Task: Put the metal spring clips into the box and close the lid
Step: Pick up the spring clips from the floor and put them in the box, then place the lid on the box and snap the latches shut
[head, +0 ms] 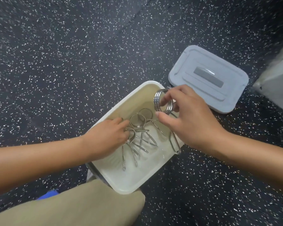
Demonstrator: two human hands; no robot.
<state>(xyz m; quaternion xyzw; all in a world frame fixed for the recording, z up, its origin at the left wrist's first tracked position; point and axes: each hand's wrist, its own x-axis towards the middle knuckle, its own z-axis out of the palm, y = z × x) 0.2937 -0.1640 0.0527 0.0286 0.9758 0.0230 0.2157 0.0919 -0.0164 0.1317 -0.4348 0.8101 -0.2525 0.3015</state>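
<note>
The left hand (108, 137) is inside the white box (129, 183). Its fingertips are hidden under the metal spring clips (137, 128), so it is hard to tell if they are pinching one. The right hand (186, 118) holds a spring clip (162, 101) by its round coil, with finger and thumb closed on it, over the box's far corner. Its long legs hang past the box's right edge. The grey lid (207, 79) lies on the speckled floor (72, 62) just beyond the right fingers. A knee (88, 204) covers the near box corner.

Spring clips (138, 136) in box (131, 185), lid (207, 79) on floor (72, 62) behind-right
</note>
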